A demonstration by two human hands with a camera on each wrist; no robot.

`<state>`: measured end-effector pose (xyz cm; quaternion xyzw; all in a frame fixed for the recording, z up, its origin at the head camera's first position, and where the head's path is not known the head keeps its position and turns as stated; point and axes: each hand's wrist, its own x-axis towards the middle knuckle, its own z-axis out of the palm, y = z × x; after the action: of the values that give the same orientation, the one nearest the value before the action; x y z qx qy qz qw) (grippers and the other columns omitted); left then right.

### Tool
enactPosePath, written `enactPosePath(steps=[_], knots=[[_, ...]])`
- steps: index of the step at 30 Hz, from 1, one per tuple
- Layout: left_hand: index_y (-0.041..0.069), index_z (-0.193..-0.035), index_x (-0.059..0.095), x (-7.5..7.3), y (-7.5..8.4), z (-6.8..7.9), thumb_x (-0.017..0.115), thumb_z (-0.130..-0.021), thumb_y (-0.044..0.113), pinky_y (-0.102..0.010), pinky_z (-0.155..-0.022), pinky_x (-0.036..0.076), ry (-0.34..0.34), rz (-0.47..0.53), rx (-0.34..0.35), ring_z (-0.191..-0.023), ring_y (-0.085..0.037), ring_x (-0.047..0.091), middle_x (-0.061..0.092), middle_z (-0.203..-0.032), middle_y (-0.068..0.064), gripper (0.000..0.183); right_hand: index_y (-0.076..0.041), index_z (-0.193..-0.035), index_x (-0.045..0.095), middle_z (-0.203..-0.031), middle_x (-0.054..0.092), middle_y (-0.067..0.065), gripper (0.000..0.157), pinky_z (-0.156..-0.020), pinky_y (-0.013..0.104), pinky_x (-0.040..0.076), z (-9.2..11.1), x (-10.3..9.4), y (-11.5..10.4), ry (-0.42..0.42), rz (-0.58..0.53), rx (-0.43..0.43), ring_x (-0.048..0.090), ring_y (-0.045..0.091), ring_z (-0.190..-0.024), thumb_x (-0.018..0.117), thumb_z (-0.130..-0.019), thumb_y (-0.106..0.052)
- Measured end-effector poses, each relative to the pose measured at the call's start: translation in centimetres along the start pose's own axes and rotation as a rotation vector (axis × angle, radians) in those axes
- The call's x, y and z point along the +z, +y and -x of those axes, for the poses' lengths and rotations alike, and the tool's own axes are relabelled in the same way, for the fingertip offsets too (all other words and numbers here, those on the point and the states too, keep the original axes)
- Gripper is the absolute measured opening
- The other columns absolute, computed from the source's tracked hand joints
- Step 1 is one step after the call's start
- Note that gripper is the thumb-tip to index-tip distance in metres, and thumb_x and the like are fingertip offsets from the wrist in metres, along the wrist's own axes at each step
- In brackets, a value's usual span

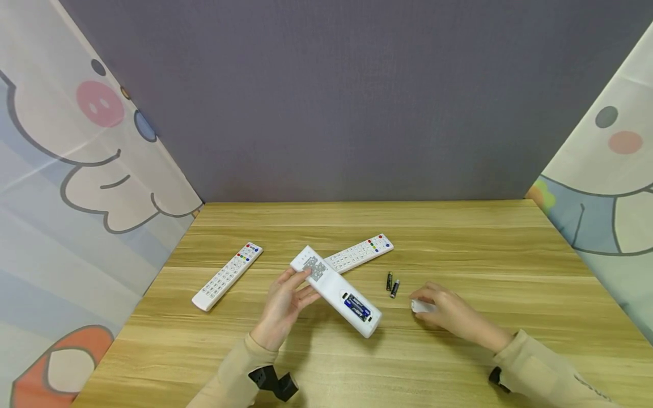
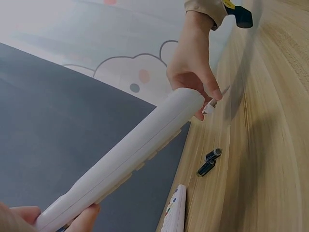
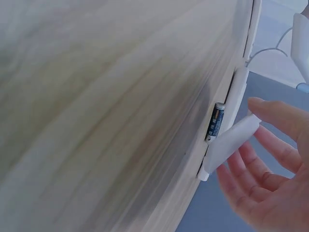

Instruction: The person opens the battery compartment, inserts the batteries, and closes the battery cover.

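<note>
My left hand (image 1: 280, 309) grips a white remote control (image 1: 331, 286) by its far end, back side up and tilted above the table. Its battery compartment lies uncovered, with two blue batteries (image 1: 357, 307) side by side in it. To the right, my right hand (image 1: 442, 309) holds a small white battery cover (image 1: 422, 306) between thumb and fingers, low over the table; the right wrist view shows the cover (image 3: 231, 145) as a thin curved plate. Two dark loose batteries (image 1: 392, 285) lie on the wood between the hands.
One white remote (image 1: 227, 276) lies buttons up at the left. Another remote (image 1: 359, 253) lies behind the held one, partly hidden by it. The wooden table (image 1: 459, 226) ends at a grey back panel (image 1: 357, 102), with cartoon-printed cloths (image 1: 51, 226) on both sides.
</note>
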<state>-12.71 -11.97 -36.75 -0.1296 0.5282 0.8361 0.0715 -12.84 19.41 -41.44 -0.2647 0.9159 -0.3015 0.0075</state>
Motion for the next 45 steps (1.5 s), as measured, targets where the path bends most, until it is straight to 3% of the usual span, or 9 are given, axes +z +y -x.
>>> enactPosePath(steps=[7, 22, 45], knots=[[-0.004, -0.121, 0.044, 0.2, -0.1, -0.3, 0.052, -0.089, 0.003, -0.033, -0.073, 0.057, 0.019, 0.011, -0.012, -0.078, -0.021, 0.066, 0.063, -0.093, -0.004, 0.034, -0.002, -0.101, 0.065, -0.089, 0.06, 0.0, 0.032, -0.068, 0.025, 0.055, -0.2, 0.2, -0.6, 0.078, -0.003, -0.021, 0.06, 0.018, -0.08, 0.074, -0.072, -0.009], [-0.002, -0.118, 0.046, 0.3, -0.2, -0.1, 0.055, -0.088, 0.006, -0.032, -0.073, 0.057, 0.01, 0.006, -0.011, -0.079, -0.02, 0.065, 0.062, -0.094, -0.005, 0.032, -0.001, -0.102, 0.064, -0.087, 0.061, -0.006, 0.033, -0.065, 0.022, 0.054, -0.3, 0.5, -2.1, 0.196, -0.114, -0.018, 0.056, 0.005, -0.076, 0.074, -0.072, -0.008], [-0.004, -0.123, 0.043, 0.4, -0.2, -0.1, 0.052, -0.089, 0.004, -0.032, -0.073, 0.057, 0.013, 0.006, -0.017, -0.078, -0.02, 0.065, 0.063, -0.092, -0.004, 0.036, 0.001, -0.098, 0.063, -0.083, 0.06, 0.001, 0.034, -0.065, 0.022, 0.055, -1.3, 1.3, -4.2, 0.358, -0.244, -0.131, 0.055, 0.0, -0.074, 0.075, -0.066, 0.003]])
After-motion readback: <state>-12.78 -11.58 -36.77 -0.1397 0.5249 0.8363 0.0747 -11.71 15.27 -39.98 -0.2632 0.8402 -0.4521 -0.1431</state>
